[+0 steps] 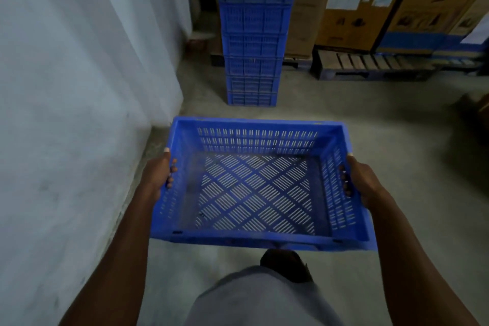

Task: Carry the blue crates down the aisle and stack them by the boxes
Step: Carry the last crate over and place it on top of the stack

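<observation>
We carry an empty blue crate [254, 188] level before us in a warehouse aisle, seen from the head camera. Our left hand [158, 174] grips its left wall, fingers [170, 180] curled through the handle slot and showing inside; our right hand [361, 180] grips the right wall the same way, fingertips [345, 185] poking through the slot. The crate hangs in the air above the grey concrete floor [344, 119], its slatted bottom showing the floor through it. Ahead, well apart from it, a stack [252, 34] of blue crates stands upright on the floor, close to the white wall [66, 87] on our left. Just right of the stack, cardboard boxes [370, 0] rest on a dark pallet [370, 66]; one bears the letters LG. Below the crate, a dark shoe [287, 264] and a grey trouser leg [259, 299] step forward.
</observation>
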`<action>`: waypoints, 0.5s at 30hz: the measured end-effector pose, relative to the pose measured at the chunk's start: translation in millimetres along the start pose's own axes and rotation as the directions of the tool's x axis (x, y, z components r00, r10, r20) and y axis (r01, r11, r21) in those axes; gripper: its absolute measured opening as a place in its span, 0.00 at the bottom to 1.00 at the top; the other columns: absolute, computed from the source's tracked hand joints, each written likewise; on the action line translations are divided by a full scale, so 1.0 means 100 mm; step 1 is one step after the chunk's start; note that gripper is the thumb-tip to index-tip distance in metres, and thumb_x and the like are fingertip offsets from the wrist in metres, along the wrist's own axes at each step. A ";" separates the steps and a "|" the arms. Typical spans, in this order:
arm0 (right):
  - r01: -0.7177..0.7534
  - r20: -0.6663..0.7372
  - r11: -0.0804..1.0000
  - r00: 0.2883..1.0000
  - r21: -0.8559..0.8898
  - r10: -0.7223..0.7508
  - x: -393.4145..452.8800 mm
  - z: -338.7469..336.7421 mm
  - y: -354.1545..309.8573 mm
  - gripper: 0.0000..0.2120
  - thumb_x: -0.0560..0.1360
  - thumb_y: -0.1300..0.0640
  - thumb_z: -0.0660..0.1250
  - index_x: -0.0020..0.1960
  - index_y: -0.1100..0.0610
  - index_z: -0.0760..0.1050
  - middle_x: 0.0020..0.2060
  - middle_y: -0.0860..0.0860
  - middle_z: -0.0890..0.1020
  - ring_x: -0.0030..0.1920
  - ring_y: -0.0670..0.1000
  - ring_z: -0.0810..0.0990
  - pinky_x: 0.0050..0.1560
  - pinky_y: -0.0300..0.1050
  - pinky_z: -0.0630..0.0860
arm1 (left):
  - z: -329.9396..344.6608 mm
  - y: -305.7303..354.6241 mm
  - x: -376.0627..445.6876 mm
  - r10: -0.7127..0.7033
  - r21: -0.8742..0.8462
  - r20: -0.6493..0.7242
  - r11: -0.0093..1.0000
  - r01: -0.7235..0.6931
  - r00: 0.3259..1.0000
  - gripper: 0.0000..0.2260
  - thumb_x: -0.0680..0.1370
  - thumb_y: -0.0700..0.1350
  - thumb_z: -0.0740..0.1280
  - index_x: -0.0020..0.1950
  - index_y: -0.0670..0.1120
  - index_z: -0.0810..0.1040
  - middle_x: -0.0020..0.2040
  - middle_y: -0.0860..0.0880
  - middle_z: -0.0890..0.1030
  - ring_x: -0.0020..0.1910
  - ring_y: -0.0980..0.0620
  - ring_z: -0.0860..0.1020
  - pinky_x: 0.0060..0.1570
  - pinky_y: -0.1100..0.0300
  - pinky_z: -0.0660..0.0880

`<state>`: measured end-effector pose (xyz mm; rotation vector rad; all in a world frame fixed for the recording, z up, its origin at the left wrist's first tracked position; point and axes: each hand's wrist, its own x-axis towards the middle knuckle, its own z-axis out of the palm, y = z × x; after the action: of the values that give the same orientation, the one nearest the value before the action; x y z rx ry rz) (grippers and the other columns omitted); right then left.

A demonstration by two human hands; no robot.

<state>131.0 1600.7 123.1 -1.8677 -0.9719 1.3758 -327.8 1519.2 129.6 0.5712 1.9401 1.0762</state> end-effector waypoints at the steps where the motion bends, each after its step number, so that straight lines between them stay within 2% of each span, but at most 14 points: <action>1: 0.001 -0.001 1.000 1.000 0.002 -0.001 0.20 0.06 -0.15 0.24 0.81 0.39 0.56 0.46 0.60 0.73 0.31 0.54 0.71 0.27 0.52 0.67 0.27 0.44 0.65 | 0.07 0.15 0.21 -0.004 0.000 0.005 1.000 0.004 1.000 0.20 0.84 0.58 0.54 0.46 0.45 0.75 0.34 0.48 0.72 0.26 0.51 0.63 0.22 0.64 0.62; 7: 0.028 0.023 0.999 0.999 -0.039 -0.027 1.54 0.47 -1.18 0.24 0.82 0.39 0.55 0.46 0.60 0.74 0.33 0.55 0.73 0.27 0.53 0.68 0.28 0.45 0.67 | 0.55 1.00 1.58 0.010 -0.001 0.021 1.000 -0.010 1.000 0.21 0.84 0.59 0.53 0.51 0.42 0.75 0.36 0.47 0.72 0.26 0.51 0.63 0.21 0.64 0.62; 15: 0.075 0.046 0.996 0.996 -0.042 -0.073 3.22 0.99 -2.83 0.21 0.82 0.44 0.52 0.45 0.59 0.71 0.32 0.55 0.70 0.27 0.52 0.66 0.27 0.45 0.63 | 1.15 2.27 3.24 0.020 0.010 -0.045 1.000 -0.020 0.999 0.21 0.83 0.59 0.54 0.49 0.42 0.75 0.34 0.47 0.73 0.24 0.50 0.64 0.25 0.61 0.64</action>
<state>39.7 2029.0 164.4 -1.8209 -1.0912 1.3675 -412.9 1922.1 144.5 0.5770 1.9828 1.1015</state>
